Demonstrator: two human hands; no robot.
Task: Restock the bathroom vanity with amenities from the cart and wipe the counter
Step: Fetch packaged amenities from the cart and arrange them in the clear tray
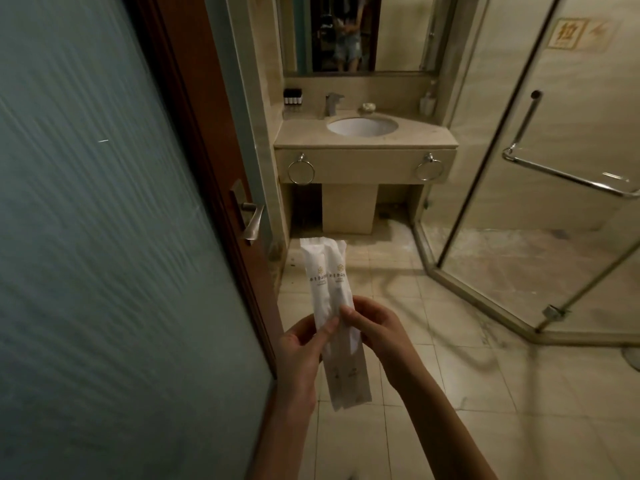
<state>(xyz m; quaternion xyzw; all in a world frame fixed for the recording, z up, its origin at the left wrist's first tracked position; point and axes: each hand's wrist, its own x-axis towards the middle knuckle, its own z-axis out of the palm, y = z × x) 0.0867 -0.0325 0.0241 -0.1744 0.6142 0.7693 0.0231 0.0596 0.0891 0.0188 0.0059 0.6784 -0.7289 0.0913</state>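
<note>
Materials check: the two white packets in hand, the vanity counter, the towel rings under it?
The packets: thin plastic or coated-paper film, matte white, printed; the crimped top edges and soft creases suggest it. The vanity counter: beige polished stone, probably marble or a composite; mottled surface, dull sheen. The towel rings: chromed or polished metal; bright highlights.

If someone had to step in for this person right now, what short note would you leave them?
Left hand: grips two long white packets from the left.
Right hand: pinches the same packets from the right.
Where: the packets are held above the floor at the doorway, and the vanity counter is ahead, not yet reached. A rack of small bottles sits at its back left.
Done: packets in hand.
Left: set them on the counter, then wipe it. No cloth or cart in view.
</note>
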